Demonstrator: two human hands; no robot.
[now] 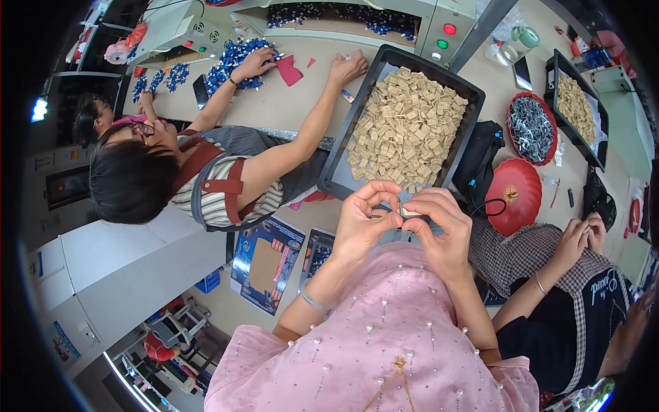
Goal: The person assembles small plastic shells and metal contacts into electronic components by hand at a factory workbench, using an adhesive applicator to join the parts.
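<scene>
My left hand (365,221) and my right hand (439,226) meet in front of my pink beaded top, fingertips pinched together on one small silvery piece (410,211). Just beyond my fingers lies a long black tray (341,180) heaped with several small tan square pieces (405,127). What the small piece is in detail is too small to tell.
A co-worker in a striped top and apron reaches both hands onto the table by piles of blue parts (237,58). Another person's hands (583,237) work at the right. A red bowl of metal clips (532,127), a red dish (515,185), a black bag (480,154) and a second tray (576,103) stand right.
</scene>
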